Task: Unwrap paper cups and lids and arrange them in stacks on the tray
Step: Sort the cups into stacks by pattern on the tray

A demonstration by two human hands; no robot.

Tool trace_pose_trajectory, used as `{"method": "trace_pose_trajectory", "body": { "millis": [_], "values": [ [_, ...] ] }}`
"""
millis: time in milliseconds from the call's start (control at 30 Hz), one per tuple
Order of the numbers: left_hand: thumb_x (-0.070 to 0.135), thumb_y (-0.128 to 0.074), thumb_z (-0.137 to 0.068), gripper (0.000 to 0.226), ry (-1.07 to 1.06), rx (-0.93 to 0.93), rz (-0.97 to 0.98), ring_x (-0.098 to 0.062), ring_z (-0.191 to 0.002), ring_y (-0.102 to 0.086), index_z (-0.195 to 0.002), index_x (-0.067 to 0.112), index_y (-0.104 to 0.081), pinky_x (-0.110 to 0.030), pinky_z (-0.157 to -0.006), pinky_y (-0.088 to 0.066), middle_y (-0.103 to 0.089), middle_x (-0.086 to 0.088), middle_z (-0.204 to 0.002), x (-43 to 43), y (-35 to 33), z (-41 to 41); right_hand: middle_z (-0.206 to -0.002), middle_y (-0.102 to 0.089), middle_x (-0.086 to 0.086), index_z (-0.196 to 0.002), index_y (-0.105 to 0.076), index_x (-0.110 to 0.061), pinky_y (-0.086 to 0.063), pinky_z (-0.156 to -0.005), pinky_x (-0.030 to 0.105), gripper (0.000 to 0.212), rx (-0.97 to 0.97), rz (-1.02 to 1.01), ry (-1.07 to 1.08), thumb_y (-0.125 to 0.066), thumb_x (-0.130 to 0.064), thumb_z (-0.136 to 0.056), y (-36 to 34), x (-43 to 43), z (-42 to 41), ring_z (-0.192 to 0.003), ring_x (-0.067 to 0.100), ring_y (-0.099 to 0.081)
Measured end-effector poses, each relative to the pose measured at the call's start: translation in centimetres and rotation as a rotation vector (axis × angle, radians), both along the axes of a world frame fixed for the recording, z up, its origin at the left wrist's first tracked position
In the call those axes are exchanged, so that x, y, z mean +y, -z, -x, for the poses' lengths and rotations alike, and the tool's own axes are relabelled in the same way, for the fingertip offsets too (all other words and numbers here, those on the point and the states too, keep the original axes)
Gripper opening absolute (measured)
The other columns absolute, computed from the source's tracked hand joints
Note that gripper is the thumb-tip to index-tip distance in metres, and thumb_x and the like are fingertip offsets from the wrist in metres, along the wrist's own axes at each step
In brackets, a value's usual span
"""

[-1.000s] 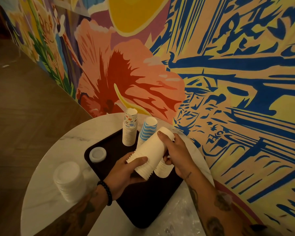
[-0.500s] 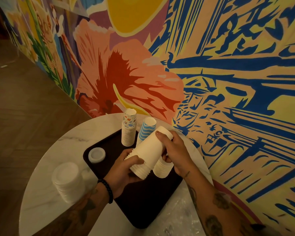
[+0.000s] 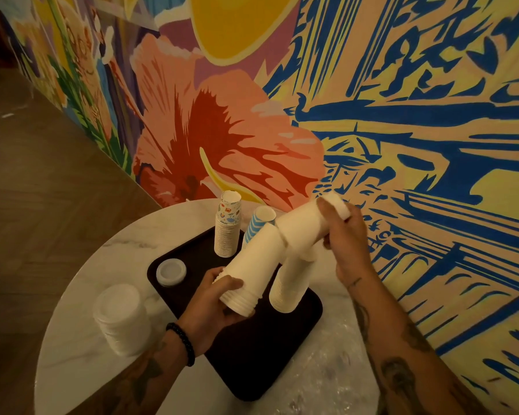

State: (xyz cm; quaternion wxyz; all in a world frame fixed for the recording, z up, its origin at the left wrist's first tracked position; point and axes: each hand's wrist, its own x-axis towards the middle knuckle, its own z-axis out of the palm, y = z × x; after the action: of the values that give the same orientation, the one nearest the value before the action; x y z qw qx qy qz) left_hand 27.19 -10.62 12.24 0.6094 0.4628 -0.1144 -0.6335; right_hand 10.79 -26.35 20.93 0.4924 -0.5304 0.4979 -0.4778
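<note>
The white cup stack [image 3: 252,265], held by both hands as one straight column half a second ago, has been lifted and now kinks in the middle. The right hand [image 3: 346,244] has swung the closed-base end up toward the mural wall [image 3: 402,145]. The left hand [image 3: 210,313] has stayed low over the tray [image 3: 252,363]. The left fingers and thumb curl round the rim end, and the right fingers wrap the base end. Whether the two halves have fully parted at the bend I cannot tell. My reading is that the column is being split into shorter stacks for the tray.

Just under the bend, between the two grips, a standing white stack [image 3: 286,289] rests on the tray, close enough to be knocked. Beyond the left grip stand the patterned cup stack [image 3: 227,232] and the blue-striped cup stack [image 3: 259,220], the latter partly hidden by the held cups. Left of that grip a single lid [image 3: 171,272] lies on the tray. Farther that way the lid stack [image 3: 120,319] sits on the marble table [image 3: 81,265].

Bare tray shows on the near side of the left wrist. The wall is close behind the right hand, so free room lies toward the person. Plastic wrap [image 3: 327,372] lies under the right forearm.
</note>
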Motion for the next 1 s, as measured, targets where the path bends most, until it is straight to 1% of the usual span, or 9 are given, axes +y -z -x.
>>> {"method": "trace_pose_trajectory", "body": {
  "millis": [100,167,333,500,600,667,767,867,1000],
  "values": [
    [0.025,-0.080,-0.058,0.081,-0.042,0.115,0.030,-0.035,-0.110,-0.066,-0.133,0.017,-0.049,-0.049,-0.085,-0.057,-0.060,-0.019,-0.130,0.2,0.2,-0.6,-0.106,-0.058,-0.015,-0.122,-0.048,-0.031,-0.053,-0.081,0.035,0.053,0.218,0.176,0.038,-0.078,-0.047,-0.082,-1.1,-0.8,1.0,-0.095,0.006,-0.058],
    [0.026,-0.076,-0.067,0.072,-0.065,0.167,0.053,-0.032,-0.106,-0.068,-0.134,0.016,-0.052,-0.048,-0.086,-0.057,-0.064,-0.018,-0.124,0.2,0.0,-0.9,-0.110,-0.056,-0.011,-0.129,-0.044,-0.030,-0.049,-0.082,0.034,0.063,0.380,0.199,-0.006,-0.079,-0.049,-0.080,-0.7,-0.9,1.3,-0.098,0.011,-0.057],
    [0.029,-0.076,-0.069,0.072,-0.046,0.177,0.067,-0.030,-0.105,-0.068,-0.136,0.016,-0.051,-0.047,-0.087,-0.055,-0.068,-0.017,-0.120,0.2,-0.3,-1.0,-0.123,-0.062,0.005,-0.135,-0.041,-0.025,-0.051,-0.094,0.044,0.076,0.670,0.135,-0.099,-0.080,-0.054,-0.077,3.3,-0.8,1.4,-0.113,0.027,-0.058],
    [0.031,-0.075,-0.067,0.073,-0.048,0.164,0.063,-0.030,-0.106,-0.068,-0.135,0.018,-0.052,-0.047,-0.089,-0.055,-0.069,-0.016,-0.118,0.3,-0.5,-1.1,-0.134,-0.058,0.002,-0.141,-0.040,-0.027,-0.049,-0.100,0.046,0.088,0.924,0.018,-0.225,-0.076,-0.065,-0.070,6.7,-0.1,1.8,-0.123,0.027,-0.054],
    [0.031,-0.077,-0.067,0.073,-0.038,0.156,0.060,-0.029,-0.106,-0.068,-0.135,0.018,-0.052,-0.046,-0.088,-0.056,-0.069,-0.015,-0.119,0.2,-0.4,-1.1,-0.139,-0.053,-0.002,-0.145,-0.038,-0.029,-0.048,-0.101,0.045,0.093,0.840,0.021,-0.195,-0.072,-0.072,-0.069,6.2,0.2,2.0,-0.126,0.024,-0.052],
    [0.030,-0.078,-0.070,0.070,-0.028,0.146,0.052,-0.028,-0.104,-0.069,-0.134,0.018,-0.052,-0.046,-0.087,-0.056,-0.069,-0.014,-0.117,0.1,-0.5,-0.9,-0.134,-0.055,-0.007,-0.140,-0.044,-0.032,-0.048,-0.098,0.040,0.076,0.684,0.097,-0.156,-0.067,-0.070,-0.078,5.0,0.7,1.8,-0.120,0.018,-0.053],
    [0.030,-0.077,-0.068,0.072,0.000,0.126,0.041,-0.028,-0.103,-0.069,-0.134,0.017,-0.052,-0.046,-0.087,-0.055,-0.069,-0.015,-0.120,-0.2,-0.8,-0.3,-0.118,-0.064,-0.013,-0.122,-0.055,-0.041,-0.048,-0.077,0.030,0.046,0.393,0.033,-0.248,-0.056,-0.070,-0.087,2.9,1.8,0.6,-0.093,0.009,-0.062],
    [0.029,-0.076,-0.066,0.072,0.032,0.083,0.044,-0.031,-0.106,-0.069,-0.133,0.018,-0.052,-0.045,-0.085,-0.056,-0.066,-0.017,-0.126,-0.6,-1.2,0.3,-0.104,-0.067,-0.005,-0.114,-0.058,-0.041,-0.042,-0.055,0.026,0.033,0.265,-0.026,-0.341,-0.054,-0.065,-0.092,1.9,2.2,-0.4,-0.061,0.009,-0.061],
    [0.025,-0.077,-0.072,0.064,0.055,0.010,0.059,-0.035,-0.110,-0.068,-0.131,0.017,-0.054,-0.049,-0.090,-0.056,-0.069,-0.015,-0.122,-0.8,-1.7,0.6,-0.086,-0.067,-0.005,-0.111,-0.063,-0.030,-0.038,-0.044,0.021,0.029,0.155,-0.067,-0.313,-0.071,-0.046,-0.089,1.8,2.4,-0.9,-0.055,0.010,-0.056]
  ]
}}
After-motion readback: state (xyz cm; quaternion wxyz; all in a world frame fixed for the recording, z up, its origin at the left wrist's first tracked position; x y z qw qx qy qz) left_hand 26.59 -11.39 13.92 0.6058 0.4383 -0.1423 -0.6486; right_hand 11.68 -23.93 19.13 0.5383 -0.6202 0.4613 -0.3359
